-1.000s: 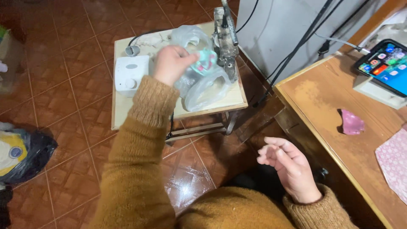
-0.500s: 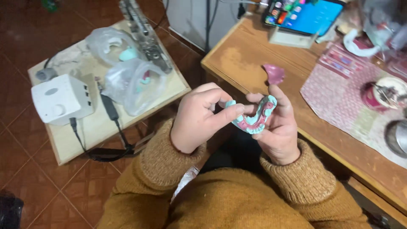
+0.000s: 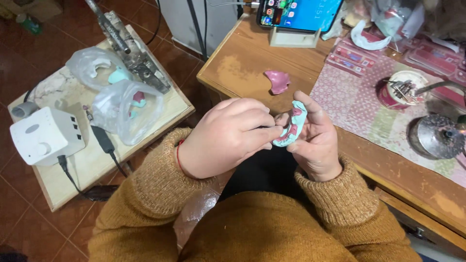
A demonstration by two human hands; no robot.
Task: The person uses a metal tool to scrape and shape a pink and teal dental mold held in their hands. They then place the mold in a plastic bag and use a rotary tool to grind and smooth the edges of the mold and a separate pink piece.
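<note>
Left hand: fingers pinching the mould.
Right hand: fingers grasping the mould from the right.
Mould: teal and pink, between both hands, near the tabletop edge.
Far: pink piece on the tabletop.

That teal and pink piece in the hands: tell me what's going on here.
A person in a mustard sweater holds a teal and pink dental cast in front of the chest. The right hand cradles it while the left hand pinches its edge. Another pink piece lies on the wooden desk; bagged casts sit on the side table.
</note>
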